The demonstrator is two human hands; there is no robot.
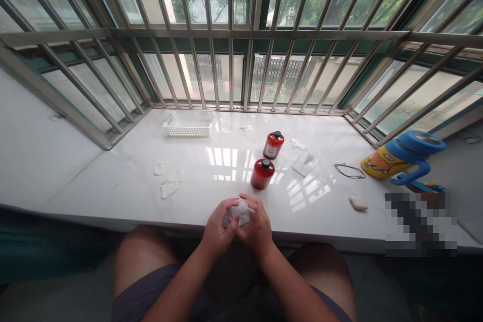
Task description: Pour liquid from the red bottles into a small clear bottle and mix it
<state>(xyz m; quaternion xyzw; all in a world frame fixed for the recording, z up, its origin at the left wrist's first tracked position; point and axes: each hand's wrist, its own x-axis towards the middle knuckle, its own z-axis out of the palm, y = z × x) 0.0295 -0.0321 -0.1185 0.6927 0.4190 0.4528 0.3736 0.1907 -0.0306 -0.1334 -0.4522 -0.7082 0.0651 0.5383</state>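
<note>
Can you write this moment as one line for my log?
Left hand: holds white wrapped bundle | Right hand: holds it too | Nearby: two dark-red bottles with black caps | Under: glossy white stone sill

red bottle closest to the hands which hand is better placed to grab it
Right, probably: the right hand sits nearly below the red bottle; the left hand is farther aside. Both hold a white wrapped object.

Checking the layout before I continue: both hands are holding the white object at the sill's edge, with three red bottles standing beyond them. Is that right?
Not quite: the head view shows two red bottles, not three, one and another. The rest holds: the left hand and right hand hold the white object at the sill's edge, with the bottles beyond them.
</note>
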